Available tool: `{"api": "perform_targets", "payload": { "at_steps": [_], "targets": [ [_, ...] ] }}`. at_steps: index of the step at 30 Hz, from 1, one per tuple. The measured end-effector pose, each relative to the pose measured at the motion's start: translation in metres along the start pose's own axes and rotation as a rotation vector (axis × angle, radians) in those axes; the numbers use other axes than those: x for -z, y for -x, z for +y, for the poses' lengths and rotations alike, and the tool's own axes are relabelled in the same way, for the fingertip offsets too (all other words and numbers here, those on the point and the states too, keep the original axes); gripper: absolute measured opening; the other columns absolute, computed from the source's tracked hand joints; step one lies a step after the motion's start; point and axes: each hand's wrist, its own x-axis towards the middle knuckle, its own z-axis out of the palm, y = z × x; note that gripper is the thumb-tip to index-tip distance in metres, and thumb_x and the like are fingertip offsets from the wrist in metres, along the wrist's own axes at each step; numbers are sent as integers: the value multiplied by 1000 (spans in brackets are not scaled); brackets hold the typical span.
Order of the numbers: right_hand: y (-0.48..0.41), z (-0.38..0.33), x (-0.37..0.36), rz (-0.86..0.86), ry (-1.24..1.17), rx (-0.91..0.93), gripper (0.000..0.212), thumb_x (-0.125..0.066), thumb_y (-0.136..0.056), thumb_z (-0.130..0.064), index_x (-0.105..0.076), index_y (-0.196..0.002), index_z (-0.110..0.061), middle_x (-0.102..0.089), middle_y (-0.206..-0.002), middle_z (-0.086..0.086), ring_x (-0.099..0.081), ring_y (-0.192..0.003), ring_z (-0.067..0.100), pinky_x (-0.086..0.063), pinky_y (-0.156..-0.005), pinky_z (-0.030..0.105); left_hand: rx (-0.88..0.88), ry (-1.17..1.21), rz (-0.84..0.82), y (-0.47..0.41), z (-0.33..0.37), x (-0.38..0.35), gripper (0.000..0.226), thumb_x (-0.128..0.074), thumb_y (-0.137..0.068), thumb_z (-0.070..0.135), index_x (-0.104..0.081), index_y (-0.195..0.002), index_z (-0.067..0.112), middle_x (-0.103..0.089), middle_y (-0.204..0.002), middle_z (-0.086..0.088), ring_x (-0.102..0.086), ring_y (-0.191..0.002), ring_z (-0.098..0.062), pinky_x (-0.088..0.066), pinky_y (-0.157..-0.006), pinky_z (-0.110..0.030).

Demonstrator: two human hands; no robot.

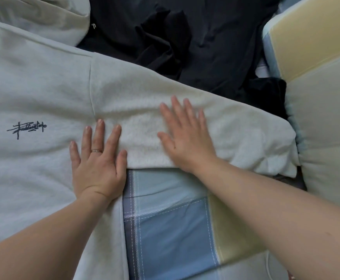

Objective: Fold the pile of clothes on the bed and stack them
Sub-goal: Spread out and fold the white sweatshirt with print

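1. As a pale grey sweatshirt (34, 87) lies spread across the bed, a person presses both bare hands flat on it, seen from the head camera.
2. Left hand (97, 162): palm down on the sweatshirt's body beside the sleeve seam, fingers straight and spread, gripping nothing. A thin ring (96, 151) sits on one finger.
3. Right hand (187, 138): palm down on the sweatshirt's sleeve (235, 126), which stretches out to the right. Its fingers are straight and slightly fanned and hold no cloth; the hand is a little blurred.
4. Dark embroidered lettering (26, 129) marks the sweatshirt's chest, to the left of the left hand.
5. Beyond the sweatshirt's far edge lies a rumpled heap of dark clothes (185, 47), touching the top of the sleeve.
6. At the sweatshirt's far left corner lies another pale garment (34, 13), bunched up against the dark heap.
7. Below the sleeve, on the near side of the sweatshirt, the blue, grey and yellow checked bedsheet (165, 219) shows between the two forearms.
8. Past the sleeve's cuff end, to the right of the sweatshirt, sits a bundle of bedding (316, 87) in the same blue and yellow.
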Motion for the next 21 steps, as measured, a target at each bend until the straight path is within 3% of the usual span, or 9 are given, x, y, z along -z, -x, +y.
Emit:
{"api": "perform_targets", "payload": {
  "at_steps": [3, 8, 12, 17, 19, 21],
  "targets": [
    [5, 12, -15, -54, 103, 84, 63, -11, -101, -56, 8, -159, -37, 20, -166, -7, 22, -152, 17, 12, -123, 47, 0, 4, 2, 0, 0, -1, 61, -19, -97, 55, -6, -156, 50, 7, -167, 14, 11, -155, -13, 9, -124, -46],
    [38, 113, -6, 44, 151, -275, 69, -5, -98, -56, -1, -161, -29, 8, -169, -1, 8, -155, 20, 8, -124, 42, -8, 5, 1, 0, -1, 0, 61, -19, -97, 56, -6, -157, 49, 6, -168, 13, 11, -155, -14, 9, -124, -47],
    [41, 102, 7, -9, 59, -439, 65, -17, -104, -50, 5, -161, -26, 15, -168, 2, 14, -154, 22, 9, -124, 47, -5, 6, 2, -4, 1, 2, 60, -19, -99, 55, -6, -157, 48, 4, -169, 11, 9, -155, -16, 10, -124, -47],
    [99, 46, 21, -21, -197, -144, 66, -38, -104, -37, -2, -160, -36, 6, -168, -9, 13, -154, 11, 11, -124, 41, -25, -7, -84, -3, 3, 7, 57, -21, -104, 52, 0, -157, 46, 11, -169, 8, 14, -155, -19, 10, -123, -51],
    [128, 52, 18, -76, -242, -223, 66, -42, -104, -37, -7, -160, -37, 0, -168, -11, 5, -154, 12, 3, -125, 41, -33, 3, -140, -4, 4, 16, 58, -21, -104, 51, 0, -158, 44, 12, -168, 6, 14, -155, -22, 10, -123, -53],
    [145, 66, 19, 14, -385, -404, 62, -50, -102, -33, -23, -158, -29, -22, -164, -4, -20, -150, 17, -19, -122, 40, -32, -7, -147, 2, 9, 23, 58, -23, -105, 47, -5, -160, 39, 8, -169, 2, 11, -155, -24, 7, -123, -55]
  ]
}}
